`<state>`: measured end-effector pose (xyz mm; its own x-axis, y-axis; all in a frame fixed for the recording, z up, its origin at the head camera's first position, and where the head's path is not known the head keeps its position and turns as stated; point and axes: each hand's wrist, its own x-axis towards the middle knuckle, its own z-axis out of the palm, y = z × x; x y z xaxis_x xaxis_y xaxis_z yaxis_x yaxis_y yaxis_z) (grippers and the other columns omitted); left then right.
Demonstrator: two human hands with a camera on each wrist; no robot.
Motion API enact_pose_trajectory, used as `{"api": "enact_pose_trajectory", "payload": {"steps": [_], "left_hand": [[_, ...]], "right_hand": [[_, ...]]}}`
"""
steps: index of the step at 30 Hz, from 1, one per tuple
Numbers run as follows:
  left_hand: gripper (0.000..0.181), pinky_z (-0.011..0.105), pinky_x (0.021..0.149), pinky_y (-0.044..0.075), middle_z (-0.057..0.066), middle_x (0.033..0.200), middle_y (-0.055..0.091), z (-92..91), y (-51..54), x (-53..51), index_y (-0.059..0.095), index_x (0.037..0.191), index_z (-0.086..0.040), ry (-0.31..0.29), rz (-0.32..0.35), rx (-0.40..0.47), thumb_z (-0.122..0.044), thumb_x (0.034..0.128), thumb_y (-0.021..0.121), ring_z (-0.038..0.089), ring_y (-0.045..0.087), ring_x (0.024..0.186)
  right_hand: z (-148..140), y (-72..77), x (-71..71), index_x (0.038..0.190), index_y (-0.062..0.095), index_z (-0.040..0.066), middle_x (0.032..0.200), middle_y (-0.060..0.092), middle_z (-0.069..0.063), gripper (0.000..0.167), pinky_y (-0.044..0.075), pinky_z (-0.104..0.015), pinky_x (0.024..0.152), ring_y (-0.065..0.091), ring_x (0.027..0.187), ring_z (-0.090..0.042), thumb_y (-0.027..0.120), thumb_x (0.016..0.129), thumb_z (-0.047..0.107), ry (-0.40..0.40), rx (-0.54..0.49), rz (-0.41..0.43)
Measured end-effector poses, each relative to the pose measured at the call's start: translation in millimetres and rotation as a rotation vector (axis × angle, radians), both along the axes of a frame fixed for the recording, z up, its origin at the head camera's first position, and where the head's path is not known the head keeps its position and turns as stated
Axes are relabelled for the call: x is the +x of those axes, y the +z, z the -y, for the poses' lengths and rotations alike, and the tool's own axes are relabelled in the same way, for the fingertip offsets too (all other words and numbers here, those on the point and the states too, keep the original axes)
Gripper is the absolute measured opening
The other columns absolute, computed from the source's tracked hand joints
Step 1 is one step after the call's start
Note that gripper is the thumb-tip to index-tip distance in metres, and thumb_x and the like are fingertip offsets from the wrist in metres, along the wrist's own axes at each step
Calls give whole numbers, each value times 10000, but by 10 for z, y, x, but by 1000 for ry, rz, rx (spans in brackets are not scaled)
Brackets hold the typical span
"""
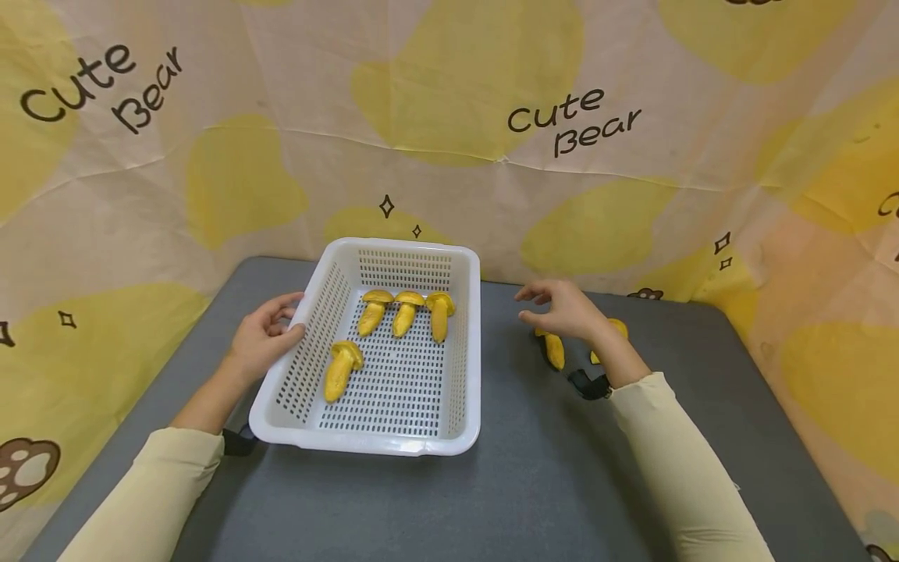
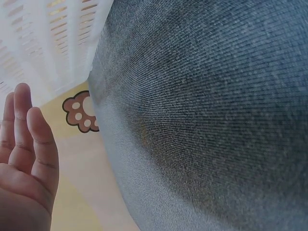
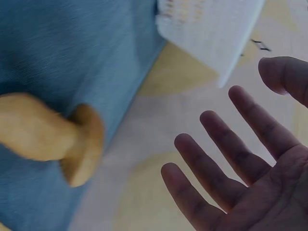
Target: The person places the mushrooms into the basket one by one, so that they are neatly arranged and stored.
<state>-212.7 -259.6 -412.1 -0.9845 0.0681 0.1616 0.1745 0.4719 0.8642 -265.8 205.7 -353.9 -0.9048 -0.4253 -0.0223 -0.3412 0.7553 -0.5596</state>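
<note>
A white perforated plastic basket [image 1: 393,445] stands on the grey table with several yellow toy mushrooms inside. Three of these, among them a mushroom [image 1: 406,316], line up toward the far side; another mushroom [image 1: 341,373] lies nearer its left wall. Beside the left rim is my left hand [image 1: 263,336], its fingers fairly straight in the left wrist view; contact with the rim is unclear. Right of the basket, my right hand [image 1: 565,311] hovers with spread fingers and nothing in them. Below it lie a mushroom [image 1: 553,351] and another yellow piece [image 1: 595,357], partly hidden by my wrist.
The grey tabletop [image 1: 393,507] extends around the basket. A patterned cloth [image 1: 449,156] with "Cute Bear" lettering hangs behind the table and at its sides. A dark strap [image 1: 588,385] shows at my right wrist.
</note>
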Motion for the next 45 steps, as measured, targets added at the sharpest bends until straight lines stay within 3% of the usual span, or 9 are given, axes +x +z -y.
{"api": "enact_pose_trajectory", "payload": {"steps": [4,10,17,22,30,38,45], "left_hand": [[544,279,541,579,186,1085,595,3,1,-6,424,1428,-43,-4,-1,5,-93,913,595,5,642,646],[547,279,546,580,13,1011,597,4,10,-6,425,1425,-35,-4,6,13,-92,910,599,6,641,648],[542,276,550,580,-5,998,592,4,19,0,430,1422,-39,-1,11,6,-97,911,602,8,638,646],[550,275,551,580,-78,973,582,7,21,5,426,1426,-41,4,19,9,-100,910,608,10,639,648],[561,279,553,581,-9,1010,596,15,14,0,419,1435,-49,5,31,19,-103,910,612,13,642,655],[560,276,550,580,-88,964,585,20,7,-6,425,1429,-43,1,20,28,-91,905,615,13,639,647],[560,273,548,577,184,1099,596,23,-14,-23,415,1437,-44,5,24,6,-89,911,603,12,636,645]], "right_hand": [[-89,-106,-19,1201,658,120,1314,593,-120,331,477,-535,971,550,1187,-386,661,889,233,-15,7,13],[-191,-275,-54,1234,641,117,1354,556,-143,356,435,-574,995,502,1232,-410,647,902,244,-45,61,31],[-271,-417,-81,1277,611,114,1388,490,-201,403,419,-595,1000,457,1267,-440,639,899,250,-60,101,67],[-307,-522,-116,1260,620,112,1380,469,-236,398,449,-585,941,498,1207,-431,644,884,242,-30,101,47],[-320,-638,-130,1194,663,128,1306,534,-196,342,471,-534,891,534,1150,-381,667,869,235,-35,137,7],[-321,-710,-153,1161,674,125,1220,568,-171,321,481,-466,815,563,998,-306,685,857,226,-29,161,-22],[-349,-743,-180,1124,684,115,1203,575,-176,283,482,-467,835,564,995,-312,684,857,211,-27,140,-27]]}}
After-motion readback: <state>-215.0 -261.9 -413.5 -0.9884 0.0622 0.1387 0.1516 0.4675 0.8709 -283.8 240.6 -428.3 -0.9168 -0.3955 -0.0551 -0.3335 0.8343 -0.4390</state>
